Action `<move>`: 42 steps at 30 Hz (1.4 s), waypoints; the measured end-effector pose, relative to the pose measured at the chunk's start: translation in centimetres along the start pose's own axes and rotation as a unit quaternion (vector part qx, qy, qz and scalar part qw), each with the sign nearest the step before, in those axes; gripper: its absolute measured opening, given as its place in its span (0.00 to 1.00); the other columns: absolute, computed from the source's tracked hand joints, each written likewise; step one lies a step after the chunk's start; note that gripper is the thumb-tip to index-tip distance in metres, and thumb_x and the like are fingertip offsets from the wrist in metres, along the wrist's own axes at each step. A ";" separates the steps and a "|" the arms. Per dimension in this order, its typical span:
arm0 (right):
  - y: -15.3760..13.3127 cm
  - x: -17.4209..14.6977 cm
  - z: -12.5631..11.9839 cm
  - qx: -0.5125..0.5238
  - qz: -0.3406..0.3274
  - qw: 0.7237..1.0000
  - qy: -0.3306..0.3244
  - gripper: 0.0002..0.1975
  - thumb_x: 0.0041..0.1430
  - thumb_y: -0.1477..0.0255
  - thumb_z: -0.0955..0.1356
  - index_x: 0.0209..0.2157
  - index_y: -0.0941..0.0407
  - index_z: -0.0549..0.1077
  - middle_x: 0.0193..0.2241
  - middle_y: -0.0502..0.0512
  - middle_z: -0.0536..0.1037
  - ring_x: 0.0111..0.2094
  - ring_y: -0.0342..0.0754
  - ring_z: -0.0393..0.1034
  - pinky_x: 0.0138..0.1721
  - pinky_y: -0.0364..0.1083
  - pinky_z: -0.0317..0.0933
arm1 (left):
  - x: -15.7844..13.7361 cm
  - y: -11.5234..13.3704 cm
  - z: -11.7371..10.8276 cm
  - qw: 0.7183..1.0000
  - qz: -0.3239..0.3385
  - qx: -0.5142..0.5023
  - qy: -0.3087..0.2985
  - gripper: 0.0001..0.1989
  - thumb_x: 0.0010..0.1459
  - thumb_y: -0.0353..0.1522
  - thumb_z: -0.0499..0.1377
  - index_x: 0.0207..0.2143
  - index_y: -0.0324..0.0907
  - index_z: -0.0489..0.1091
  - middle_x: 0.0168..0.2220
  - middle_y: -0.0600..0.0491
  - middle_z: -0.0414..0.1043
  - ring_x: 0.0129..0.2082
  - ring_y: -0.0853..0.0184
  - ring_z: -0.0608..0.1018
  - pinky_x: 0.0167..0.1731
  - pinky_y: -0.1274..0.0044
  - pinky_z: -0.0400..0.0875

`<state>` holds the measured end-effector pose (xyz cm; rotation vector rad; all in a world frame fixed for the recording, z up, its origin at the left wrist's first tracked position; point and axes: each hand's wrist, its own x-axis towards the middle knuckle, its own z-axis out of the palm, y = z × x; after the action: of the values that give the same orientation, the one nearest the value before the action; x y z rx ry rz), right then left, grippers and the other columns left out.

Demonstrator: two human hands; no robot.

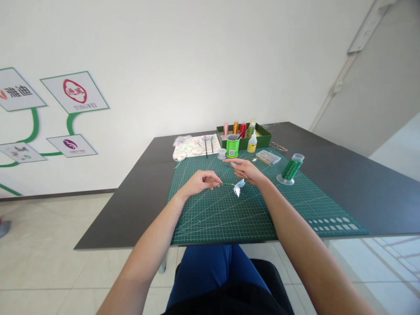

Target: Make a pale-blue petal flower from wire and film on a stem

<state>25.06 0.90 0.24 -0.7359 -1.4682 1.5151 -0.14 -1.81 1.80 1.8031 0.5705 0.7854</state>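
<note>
Blue-trousered lap under two bare forearms at a green gridded cutting mat (229, 214).

Left hand (200, 181) pinches the end of a thin green wire stem (227, 184); right hand (247, 169), fingers loosely curled, holds the stem's other end by its small silvery-white petal piece (239, 187), just above the mat's middle. Beside them stands a green thread spool (290, 169). Wall sign (75, 92) reads "TONGWEI"; the green can's (232, 146) label is too small to read.

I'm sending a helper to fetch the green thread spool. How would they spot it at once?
On the green cutting mat, look right of the hands, near its right edge. The green thread spool stands alone, upright on a clear flared base, the only tall green cone there.
</note>
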 end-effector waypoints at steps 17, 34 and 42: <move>1.6 0.8 -0.1 -0.065 0.057 0.996 -0.017 0.27 0.55 0.63 0.72 0.53 0.64 0.74 0.09 0.35 0.53 0.12 0.36 0.41 0.16 0.40 0.35 | 0.4 -1.0 -0.3 0.985 0.009 -0.066 0.159 0.16 0.50 0.40 0.72 0.35 0.37 0.79 0.30 0.49 0.80 0.22 0.74 0.73 0.22 0.81 0.64; 1.4 0.5 0.5 -0.144 0.086 0.983 -0.077 0.28 0.63 0.61 0.68 0.57 0.66 0.73 0.10 0.36 0.54 0.13 0.37 0.43 0.17 0.41 0.39 | 0.8 -0.8 -0.6 0.958 0.051 -0.111 0.261 0.15 0.47 0.37 0.73 0.35 0.38 0.78 0.27 0.52 0.77 0.21 0.75 0.71 0.19 0.82 0.59; 1.1 0.4 0.6 -0.168 0.097 0.976 -0.101 0.28 0.63 0.60 0.68 0.57 0.67 0.73 0.10 0.36 0.55 0.13 0.37 0.44 0.17 0.41 0.40 | 0.9 -0.9 -0.8 0.943 0.050 -0.107 0.312 0.16 0.46 0.36 0.72 0.38 0.39 0.80 0.26 0.53 0.75 0.20 0.75 0.69 0.18 0.82 0.57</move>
<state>24.13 1.10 -0.72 -0.9709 -1.8807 1.5403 -0.09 -0.35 1.36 1.3728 0.7664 1.4508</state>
